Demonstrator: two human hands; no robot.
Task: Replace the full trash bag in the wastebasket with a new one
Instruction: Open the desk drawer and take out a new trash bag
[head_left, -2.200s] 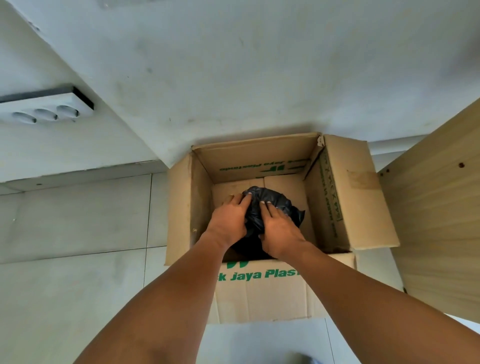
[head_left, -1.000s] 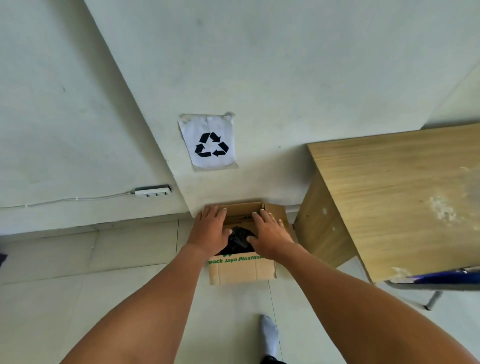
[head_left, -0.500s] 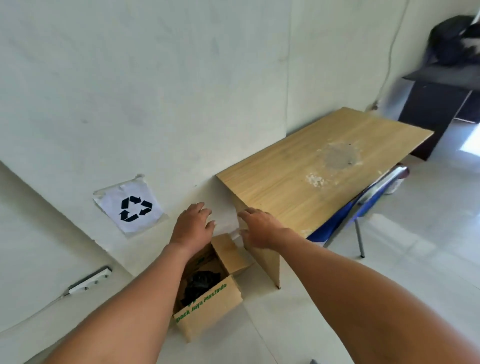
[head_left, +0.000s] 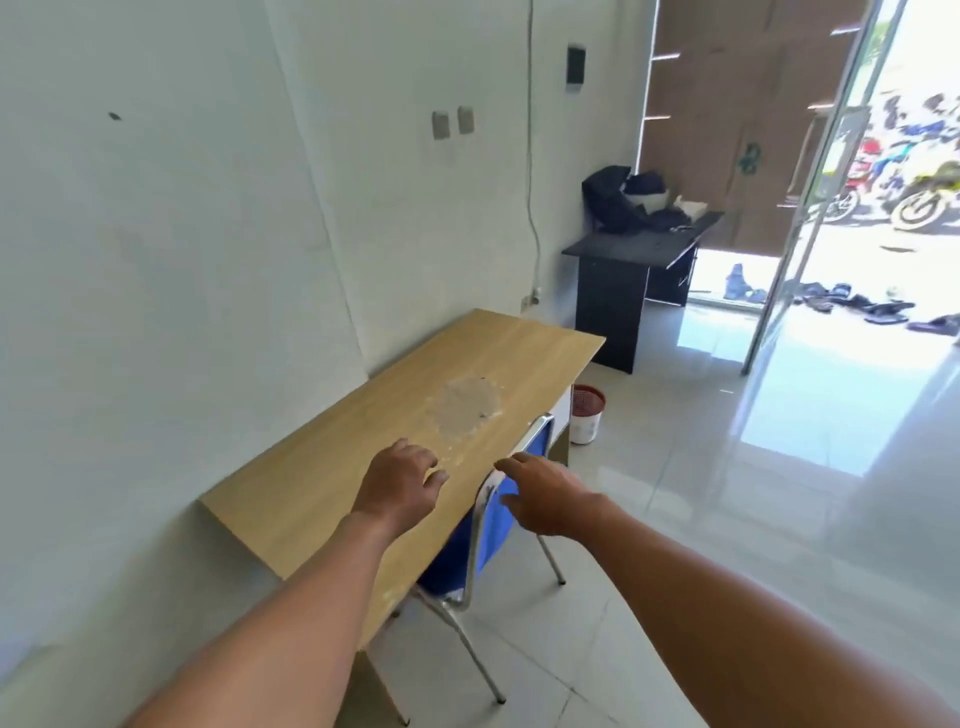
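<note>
Whereas half a second ago the open cardboard box with the crumpled black bag inside was seen below the hands beside the desk, neither box nor bag is in view now, the gaze having been swung along the wall toward the far end of the room. Both hands are held out empty, the left hand above the light wooden desk top and the right hand over the blue chair with the metal frame, fingers loosely spread and nothing grasped. A small white wastebasket with a red mesh rim stands on the pale tiled floor just past the desk's far end, well away from the hands. The full bag appears disposed of; no new liner is carried, and whether the basket is already lined cannot be told.
</note>
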